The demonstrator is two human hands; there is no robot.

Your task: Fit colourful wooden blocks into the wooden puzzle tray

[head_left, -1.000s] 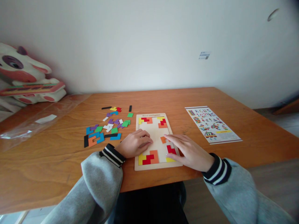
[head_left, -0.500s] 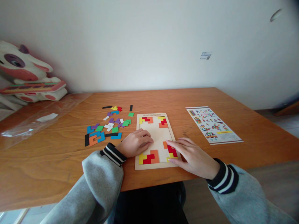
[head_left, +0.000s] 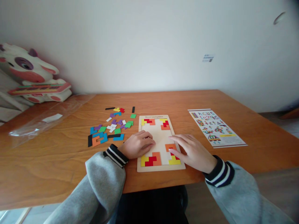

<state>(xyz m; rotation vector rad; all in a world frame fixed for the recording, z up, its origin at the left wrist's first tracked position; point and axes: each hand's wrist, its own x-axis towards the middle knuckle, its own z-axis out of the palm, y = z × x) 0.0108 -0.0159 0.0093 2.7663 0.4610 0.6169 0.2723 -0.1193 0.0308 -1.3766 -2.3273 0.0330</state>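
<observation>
A light wooden puzzle board (head_left: pixel 158 138) lies on the table in front of me, with red, orange and yellow pieces fitted in its corners. My left hand (head_left: pixel 137 144) rests loosely curled on the board's left edge and holds nothing. My right hand (head_left: pixel 193 151) lies flat over the board's lower right corner, its fingertips pressing on the orange piece (head_left: pixel 170 146) and the red piece beside it, above a yellow piece (head_left: pixel 174 161). The middle of the board is bare.
Several loose coloured pieces (head_left: pixel 109 129) lie scattered left of the board. A printed pattern sheet (head_left: pixel 216 127) lies to the right. A clear plastic bag (head_left: pixel 42 121) and a cow-shaped plush toy (head_left: pixel 30 77) sit at the far left by the wall.
My right hand has slid the orange piece down toward the lower right corner, next to the red piece. The left hand has stayed put; the view shifted slightly.
</observation>
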